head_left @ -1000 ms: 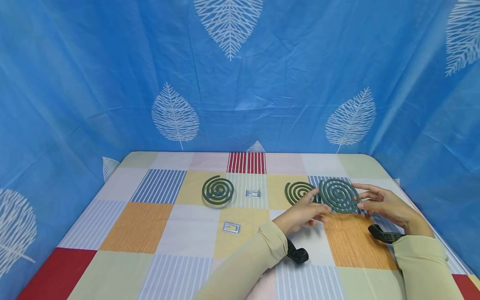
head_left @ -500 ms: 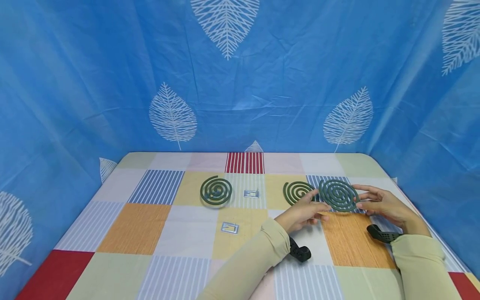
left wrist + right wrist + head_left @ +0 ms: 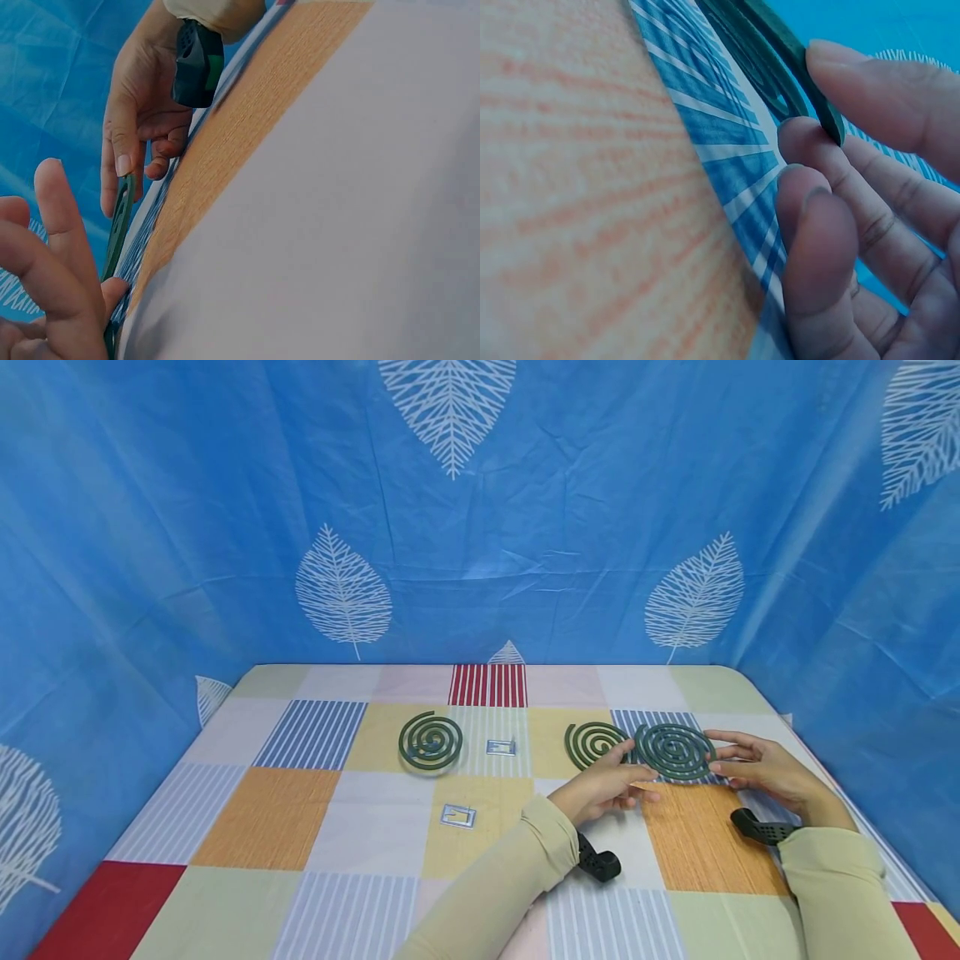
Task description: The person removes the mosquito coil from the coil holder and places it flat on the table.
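Note:
A dark green mosquito coil (image 3: 675,752), tightly wound, is held low over the blue-striped cloth at the right of the table. My right hand (image 3: 772,775) pinches its right edge, thumb on top and fingertips beneath, as the right wrist view shows close up. At the coil's left edge is my left hand (image 3: 606,787), thumb and fingers around the rim; the left wrist view shows one fingertip on the table side of it. Just left lies another mosquito coil (image 3: 588,745), more loosely wound and partly covered by my left hand.
A third coil (image 3: 431,742) stands further left, seemingly raised on a small metal stand. Two thin metal stands lie flat: one metal stand (image 3: 501,747) near the middle, another metal stand (image 3: 458,816) closer to me. The patchwork tablecloth (image 3: 255,814) ends against a blue curtain (image 3: 480,568).
The coil between my hands has come down slightly and lies flatter than before. Both hands hardly shift. The whole scene drifts a little to the left with the head camera.

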Demonstrator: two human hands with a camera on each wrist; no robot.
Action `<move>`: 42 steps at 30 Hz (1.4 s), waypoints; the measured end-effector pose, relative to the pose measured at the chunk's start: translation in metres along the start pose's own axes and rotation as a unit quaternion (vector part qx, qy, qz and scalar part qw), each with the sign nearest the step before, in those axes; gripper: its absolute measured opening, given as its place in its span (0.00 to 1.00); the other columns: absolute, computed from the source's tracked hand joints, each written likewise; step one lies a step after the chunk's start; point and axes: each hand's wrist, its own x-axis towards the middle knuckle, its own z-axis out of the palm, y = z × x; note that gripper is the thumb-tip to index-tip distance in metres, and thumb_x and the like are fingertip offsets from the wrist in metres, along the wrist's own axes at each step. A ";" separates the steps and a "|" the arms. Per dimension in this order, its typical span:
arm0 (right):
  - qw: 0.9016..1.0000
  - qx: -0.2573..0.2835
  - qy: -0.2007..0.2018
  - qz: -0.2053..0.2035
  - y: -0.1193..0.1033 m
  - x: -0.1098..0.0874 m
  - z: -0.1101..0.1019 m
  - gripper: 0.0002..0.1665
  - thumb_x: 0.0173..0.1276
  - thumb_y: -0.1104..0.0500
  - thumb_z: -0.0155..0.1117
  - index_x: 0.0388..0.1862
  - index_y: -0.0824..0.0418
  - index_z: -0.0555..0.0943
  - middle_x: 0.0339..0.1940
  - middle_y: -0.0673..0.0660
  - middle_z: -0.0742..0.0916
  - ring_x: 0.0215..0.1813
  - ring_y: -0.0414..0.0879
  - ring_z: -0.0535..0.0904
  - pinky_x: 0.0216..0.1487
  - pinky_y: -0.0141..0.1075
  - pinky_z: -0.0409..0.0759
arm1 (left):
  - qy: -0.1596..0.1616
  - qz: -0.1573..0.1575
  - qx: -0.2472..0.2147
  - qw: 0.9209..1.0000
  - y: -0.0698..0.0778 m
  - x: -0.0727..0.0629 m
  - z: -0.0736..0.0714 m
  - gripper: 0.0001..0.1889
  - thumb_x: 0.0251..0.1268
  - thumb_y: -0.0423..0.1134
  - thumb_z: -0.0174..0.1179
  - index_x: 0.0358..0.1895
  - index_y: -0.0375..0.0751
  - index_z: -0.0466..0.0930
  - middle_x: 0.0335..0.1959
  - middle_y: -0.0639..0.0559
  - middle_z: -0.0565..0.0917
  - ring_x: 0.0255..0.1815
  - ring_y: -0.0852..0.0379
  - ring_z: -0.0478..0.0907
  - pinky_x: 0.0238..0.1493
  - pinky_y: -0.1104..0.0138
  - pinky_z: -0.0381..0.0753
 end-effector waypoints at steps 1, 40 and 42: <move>1.000 0.000 0.002 0.001 0.000 0.000 0.000 0.31 0.77 0.64 0.71 0.76 0.60 0.75 0.43 0.42 0.88 0.39 0.40 0.85 0.38 0.37 0.87 | -0.003 0.000 -0.002 1.000 0.000 0.000 0.000 0.42 0.79 0.29 0.60 0.89 0.46 0.49 0.67 0.41 0.83 0.26 0.66 0.81 0.21 0.80 0.69; 0.993 -0.098 0.037 -0.045 -0.025 -0.002 0.001 0.34 0.83 0.64 0.63 0.77 0.81 0.65 0.52 0.60 0.87 0.45 0.33 0.84 0.44 0.34 0.88 | 0.049 0.118 0.120 0.985 0.042 -0.033 -0.001 0.27 0.77 0.31 0.62 0.77 0.44 0.77 0.60 0.47 0.89 0.55 0.55 0.87 0.67 0.54 0.82; 0.993 -0.095 0.036 -0.052 -0.030 -0.002 0.002 0.33 0.84 0.63 0.62 0.78 0.80 0.65 0.52 0.57 0.87 0.45 0.32 0.84 0.45 0.33 0.88 | 0.037 0.124 0.143 0.981 0.045 -0.037 -0.001 0.25 0.80 0.34 0.62 0.77 0.45 0.77 0.62 0.47 0.88 0.58 0.56 0.86 0.68 0.55 0.81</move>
